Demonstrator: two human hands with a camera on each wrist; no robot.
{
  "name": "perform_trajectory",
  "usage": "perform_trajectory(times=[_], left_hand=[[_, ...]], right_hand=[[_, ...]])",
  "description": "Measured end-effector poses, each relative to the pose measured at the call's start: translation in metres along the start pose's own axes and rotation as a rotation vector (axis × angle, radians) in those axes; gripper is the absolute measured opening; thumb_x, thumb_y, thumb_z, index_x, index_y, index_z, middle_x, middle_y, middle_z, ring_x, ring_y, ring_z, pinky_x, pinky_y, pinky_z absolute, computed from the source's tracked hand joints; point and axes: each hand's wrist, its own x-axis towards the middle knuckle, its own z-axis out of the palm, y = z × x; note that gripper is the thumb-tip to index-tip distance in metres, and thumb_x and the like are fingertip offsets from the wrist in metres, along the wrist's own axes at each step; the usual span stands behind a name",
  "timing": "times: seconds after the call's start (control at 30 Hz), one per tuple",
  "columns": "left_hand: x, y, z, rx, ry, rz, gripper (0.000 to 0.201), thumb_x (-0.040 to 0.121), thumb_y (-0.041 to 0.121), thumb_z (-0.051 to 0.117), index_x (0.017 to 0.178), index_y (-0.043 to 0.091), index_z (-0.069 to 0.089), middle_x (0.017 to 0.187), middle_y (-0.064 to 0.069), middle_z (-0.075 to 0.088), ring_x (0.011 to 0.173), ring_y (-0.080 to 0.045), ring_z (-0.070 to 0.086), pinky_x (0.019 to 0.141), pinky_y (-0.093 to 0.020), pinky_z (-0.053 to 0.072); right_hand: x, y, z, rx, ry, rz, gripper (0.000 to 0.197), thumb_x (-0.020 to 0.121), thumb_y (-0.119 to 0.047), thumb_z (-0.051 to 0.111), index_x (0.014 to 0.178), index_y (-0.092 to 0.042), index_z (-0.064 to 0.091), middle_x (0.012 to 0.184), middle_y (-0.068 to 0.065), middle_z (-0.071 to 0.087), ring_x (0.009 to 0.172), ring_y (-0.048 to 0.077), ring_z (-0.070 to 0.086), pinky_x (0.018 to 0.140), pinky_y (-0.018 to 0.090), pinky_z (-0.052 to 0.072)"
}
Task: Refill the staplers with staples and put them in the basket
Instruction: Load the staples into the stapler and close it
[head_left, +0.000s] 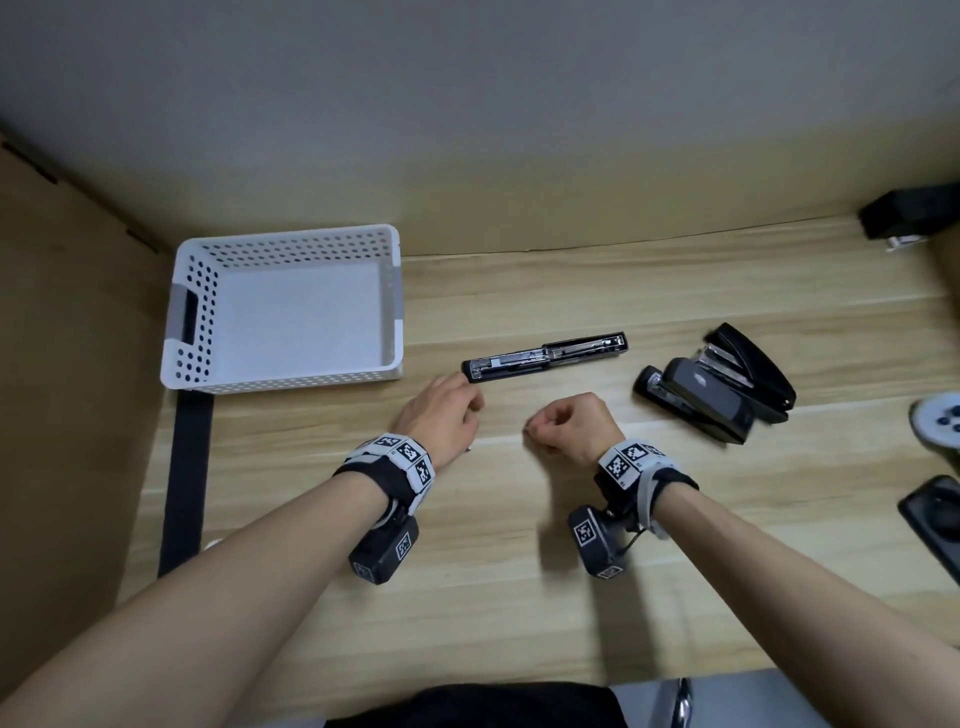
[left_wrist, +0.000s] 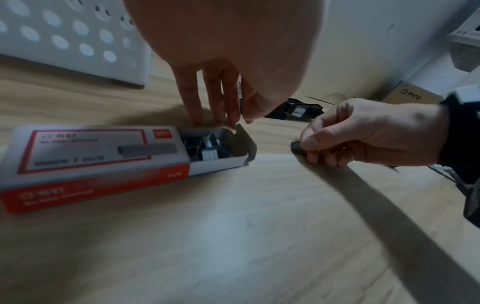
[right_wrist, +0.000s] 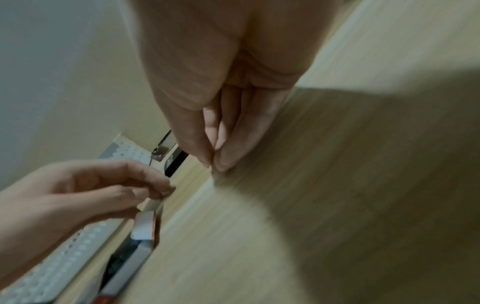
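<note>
A white perforated basket (head_left: 182, 312) stands empty at the back left. A black stapler (head_left: 545, 356) lies opened out flat on the wooden desk, its metal channel facing up. Two more black staplers (head_left: 717, 389) lie together to the right. In the left wrist view a red and white staple box (left_wrist: 98, 156) lies with its drawer open. My left hand (head_left: 447, 415) holds that box's open end by the flap (left_wrist: 241, 139). My right hand (head_left: 563, 426) hovers low over the desk and pinches a short staple strip (left_wrist: 295, 146) between thumb and forefinger.
A black strap (head_left: 187, 467) runs along the desk's left side below the basket. A black box (head_left: 909, 213) sits at the back right corner. A white controller (head_left: 940, 426) and a dark device (head_left: 935, 514) lie at the right edge. Cardboard walls enclose the desk.
</note>
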Motion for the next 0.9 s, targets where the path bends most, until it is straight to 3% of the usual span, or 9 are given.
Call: perform_trajectory(times=[0.1,0.2,0.3,0.4,0.63,0.9], left_hand=[[0.000,0.001,0.000,0.005,0.005,-0.001,0.024,0.089,0.011,0.049,0.104,0.020,0.065,0.112,0.006,0.057,0.114,-0.015,0.046,0.079,-0.023,0.033],[0.000,0.001,0.000,0.005,0.009,-0.002,0.024,0.088,0.011,0.049,0.103,0.020,0.066,0.113,0.005,0.057,0.115,-0.015,0.045,0.078,-0.022,0.032],[0.000,0.000,0.000,0.013,-0.005,-0.012,0.023,0.089,0.012,0.049,0.103,0.020,0.065,0.113,0.004,0.056,0.116,-0.015,0.045,0.079,-0.024,0.033],[0.000,0.001,0.001,0.011,-0.021,-0.024,0.023,0.089,0.013,0.049,0.104,0.020,0.065,0.114,0.004,0.055,0.116,-0.015,0.044,0.081,-0.026,0.036],[0.000,0.001,0.002,0.018,-0.036,-0.045,0.023,0.089,0.014,0.049,0.104,0.020,0.065,0.113,0.005,0.052,0.117,-0.015,0.042,0.083,-0.027,0.038],[-0.001,0.001,0.001,0.016,-0.053,-0.036,0.024,0.089,0.012,0.048,0.106,0.019,0.065,0.113,0.004,0.051,0.117,-0.015,0.041,0.084,-0.028,0.039]], right_hand=[[0.002,0.001,0.001,-0.081,-0.030,-0.055,0.008,0.073,-0.017,0.077,0.066,-0.018,0.073,0.075,-0.003,0.075,0.071,0.018,0.070,0.071,0.044,0.060],[0.002,-0.001,0.000,-0.089,0.037,-0.069,0.018,0.066,-0.024,0.085,0.065,-0.021,0.067,0.072,-0.006,0.072,0.070,0.013,0.067,0.073,0.038,0.058],[0.001,0.000,-0.001,-0.080,0.113,-0.053,0.032,0.063,-0.039,0.088,0.074,-0.023,0.063,0.071,-0.003,0.068,0.065,0.013,0.062,0.065,0.031,0.052],[-0.002,0.000,-0.001,-0.225,0.101,-0.093,0.032,0.067,-0.048,0.083,0.085,-0.028,0.065,0.074,-0.008,0.065,0.070,0.009,0.061,0.064,0.027,0.049],[-0.007,-0.013,0.012,-0.408,0.119,-0.186,0.006,0.074,-0.031,0.072,0.072,-0.029,0.067,0.081,-0.012,0.063,0.077,0.009,0.059,0.069,0.028,0.050],[-0.012,-0.008,0.016,-0.388,0.186,-0.210,0.020,0.075,-0.030,0.077,0.068,-0.032,0.059,0.074,-0.018,0.059,0.072,0.004,0.056,0.064,0.025,0.044]])
